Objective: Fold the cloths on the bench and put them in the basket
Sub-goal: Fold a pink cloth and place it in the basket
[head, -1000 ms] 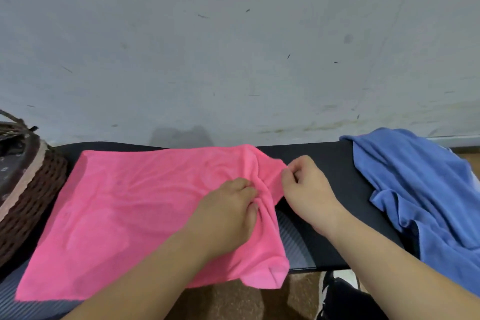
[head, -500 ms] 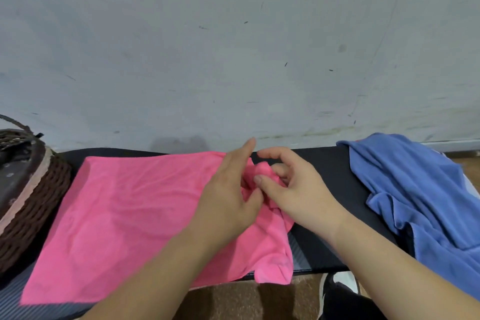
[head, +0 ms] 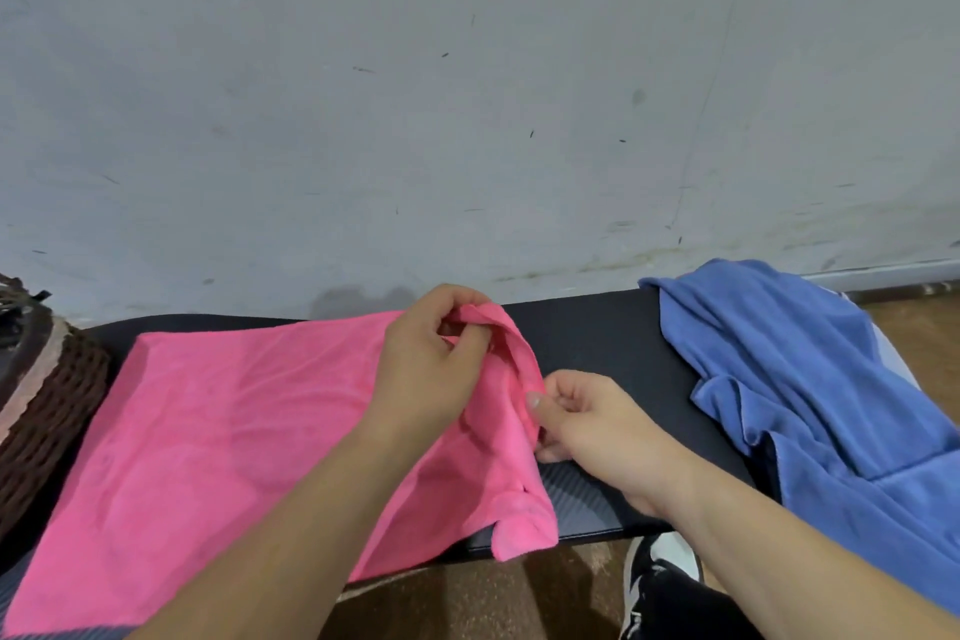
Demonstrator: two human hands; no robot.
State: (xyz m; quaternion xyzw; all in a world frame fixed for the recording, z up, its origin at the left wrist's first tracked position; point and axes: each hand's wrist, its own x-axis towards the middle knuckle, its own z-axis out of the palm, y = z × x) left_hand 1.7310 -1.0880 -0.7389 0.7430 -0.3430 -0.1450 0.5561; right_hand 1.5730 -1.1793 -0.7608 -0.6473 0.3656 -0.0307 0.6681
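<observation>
Here, pink cloth point(head: 208, 426) right edge pinched by both hands point(head: 431, 369)

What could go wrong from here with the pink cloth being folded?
1. The soft pink cloth is bunched at its right edge, where the left hand and right hand pinch it; the fold may come out uneven.
2. Its near corner overhangs the black bench and might slip floorward.
3. The crumpled blue cloth drapes off the bench end and could slide off.
</observation>
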